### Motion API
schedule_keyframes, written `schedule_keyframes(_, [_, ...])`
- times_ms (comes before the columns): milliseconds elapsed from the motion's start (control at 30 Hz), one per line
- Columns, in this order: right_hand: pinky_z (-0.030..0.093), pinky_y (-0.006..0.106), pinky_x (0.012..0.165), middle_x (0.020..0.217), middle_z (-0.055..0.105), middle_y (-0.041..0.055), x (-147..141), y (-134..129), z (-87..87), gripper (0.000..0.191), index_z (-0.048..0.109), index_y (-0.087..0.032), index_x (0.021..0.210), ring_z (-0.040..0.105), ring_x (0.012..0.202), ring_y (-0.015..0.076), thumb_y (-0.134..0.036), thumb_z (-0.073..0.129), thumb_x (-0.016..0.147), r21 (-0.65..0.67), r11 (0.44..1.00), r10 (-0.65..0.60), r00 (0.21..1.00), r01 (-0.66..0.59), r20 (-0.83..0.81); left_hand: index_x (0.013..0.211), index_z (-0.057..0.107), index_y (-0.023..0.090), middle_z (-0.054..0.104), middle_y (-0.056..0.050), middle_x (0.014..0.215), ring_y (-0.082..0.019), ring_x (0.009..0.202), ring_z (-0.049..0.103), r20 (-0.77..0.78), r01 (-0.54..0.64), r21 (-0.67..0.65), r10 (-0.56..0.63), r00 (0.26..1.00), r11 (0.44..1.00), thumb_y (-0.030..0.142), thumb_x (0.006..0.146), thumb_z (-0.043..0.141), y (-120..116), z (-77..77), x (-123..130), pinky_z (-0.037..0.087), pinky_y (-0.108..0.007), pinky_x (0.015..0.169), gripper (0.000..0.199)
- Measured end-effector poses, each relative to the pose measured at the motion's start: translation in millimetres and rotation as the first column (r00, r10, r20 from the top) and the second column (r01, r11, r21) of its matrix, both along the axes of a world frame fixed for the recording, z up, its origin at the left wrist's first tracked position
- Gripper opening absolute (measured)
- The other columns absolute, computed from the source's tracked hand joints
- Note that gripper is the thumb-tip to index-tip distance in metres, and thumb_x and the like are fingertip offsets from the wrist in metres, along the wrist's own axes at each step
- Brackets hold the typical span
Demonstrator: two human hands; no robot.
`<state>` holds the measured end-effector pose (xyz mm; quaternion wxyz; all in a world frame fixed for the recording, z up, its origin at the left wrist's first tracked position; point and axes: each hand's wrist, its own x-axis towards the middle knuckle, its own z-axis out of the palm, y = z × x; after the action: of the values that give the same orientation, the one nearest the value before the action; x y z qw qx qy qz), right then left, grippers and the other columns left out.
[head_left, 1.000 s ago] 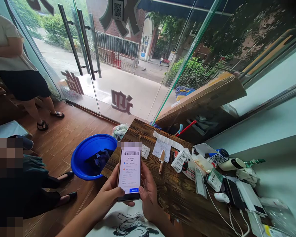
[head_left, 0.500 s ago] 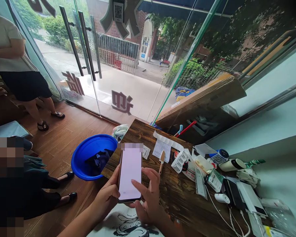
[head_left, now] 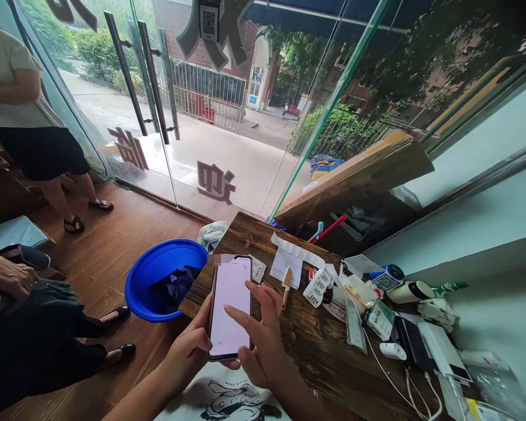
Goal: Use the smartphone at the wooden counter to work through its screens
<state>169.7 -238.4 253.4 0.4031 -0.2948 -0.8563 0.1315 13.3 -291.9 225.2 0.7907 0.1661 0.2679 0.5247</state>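
A smartphone (head_left: 230, 292) with a mostly blank, pale screen stands tilted in front of me, over the near end of the dark wooden table (head_left: 315, 345). My left hand (head_left: 197, 333) is closed around its left side and lower edge, with the thumb along the frame. Over the right part of the screen is my right hand (head_left: 263, 333), fingers apart and index finger pointing at the glass; whether it touches, I cannot tell. Right of the phone lie a small knife (head_left: 286, 283) with a light handle, a printed paper slip (head_left: 284, 264) and a strip of number labels (head_left: 318, 289).
A blue basin (head_left: 135, 292) with dark cloth stands on the floor at left. Two people are at the left, one with clasped hands (head_left: 9, 283). Glass doors (head_left: 228, 117) are ahead. Cables, boxes and a power bank (head_left: 442, 345) crowd the table's right side.
My right hand's index finger has moved up and left across the phone screen. The left hand keeps its hold. The view has shifted very slightly.
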Motion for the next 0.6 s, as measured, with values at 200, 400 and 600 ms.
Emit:
schedule_keyframes(200, [0.018,0.051,0.099,0.143,0.016,0.0106,-0.6,7.5,4.6,0.053,0.058,-0.023,0.120,0.019,0.125,0.0291,-0.053,0.027,0.089,-0.021,0.998,0.053,0.989,-0.051,0.139,0.138,-0.012,0.040,0.025,-0.005,0.135,-0.026,0.089,0.050,0.022,0.009,-0.006,-0.009,1.000,1.000,0.014,0.057,0.042,-3.0,-7.2,1.3,0.051,-0.038,0.069,0.101])
schedule_keyframes(400, [0.019,0.050,0.098,0.144,0.013,0.0098,-1.7,6.9,3.8,0.055,0.060,-0.024,0.118,0.019,0.126,0.0291,-0.054,0.024,0.090,-0.024,1.000,0.003,0.988,0.001,0.157,0.136,-0.017,0.040,0.022,-0.003,0.137,-0.026,0.095,0.048,0.006,0.017,-0.027,-0.017,1.000,1.000,0.015,0.058,0.043,-4.3,-2.7,0.2,0.051,-0.037,0.071,0.102])
schedule_keyframes(600, [0.019,0.049,0.098,0.143,0.018,0.0088,-0.5,4.7,1.2,0.053,0.063,-0.024,0.115,0.018,0.126,0.0288,-0.055,0.027,0.089,-0.039,0.999,0.007,0.991,-0.002,0.133,0.138,-0.012,0.038,0.024,-0.003,0.136,-0.026,0.097,0.047,-0.003,-0.023,-0.012,0.023,1.000,1.000,0.015,0.055,0.044,-3.6,2.0,1.3,0.051,-0.034,0.071,0.103])
